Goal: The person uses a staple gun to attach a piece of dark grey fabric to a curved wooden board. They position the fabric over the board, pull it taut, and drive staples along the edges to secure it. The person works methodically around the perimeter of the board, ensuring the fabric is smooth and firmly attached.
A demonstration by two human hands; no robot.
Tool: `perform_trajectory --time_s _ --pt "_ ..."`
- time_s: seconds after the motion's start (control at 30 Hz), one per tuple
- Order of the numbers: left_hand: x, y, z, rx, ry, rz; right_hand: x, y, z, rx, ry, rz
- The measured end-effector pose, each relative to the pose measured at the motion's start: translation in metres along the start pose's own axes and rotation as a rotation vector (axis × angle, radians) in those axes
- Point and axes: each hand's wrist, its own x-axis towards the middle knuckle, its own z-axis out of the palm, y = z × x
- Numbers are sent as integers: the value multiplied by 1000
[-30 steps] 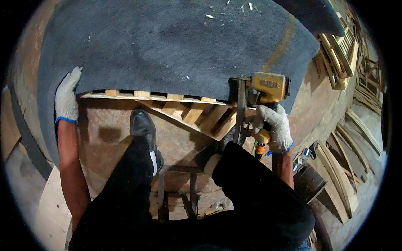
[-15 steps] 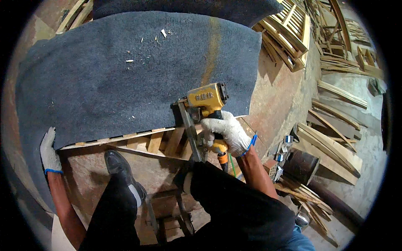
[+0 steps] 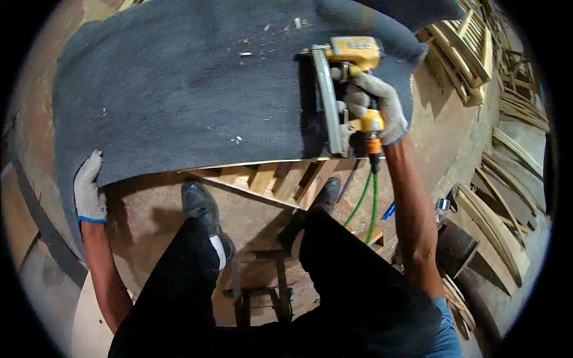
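Fabric fastening apparently underway: right hand gripping nailer, upper right; left hand flat, mid-left; next move seemingly needs alignment.

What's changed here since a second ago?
The yellow power tool moved away from the person, from the dark sheet's near edge to farther over it. The right fingers still grip it; the left fingers still rest on the sheet's left side.

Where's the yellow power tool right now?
In the head view, the yellow power tool is right of centre near the top, in the gloved right hand, over the right part of the dark grey fabric.
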Motion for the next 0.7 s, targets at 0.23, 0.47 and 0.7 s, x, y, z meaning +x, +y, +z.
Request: perform_trajectory --time_s 0.23,0.47,0.7 --pt "-11 1 22 39 -23 -31 4 -7 4 -53 -111 -215" --pt "-20 3 30 229 -21 110 33 2 22 -73 24 -112" --pt "-22 3 29 127 -7 35 28 4 31 -267 102 -203"
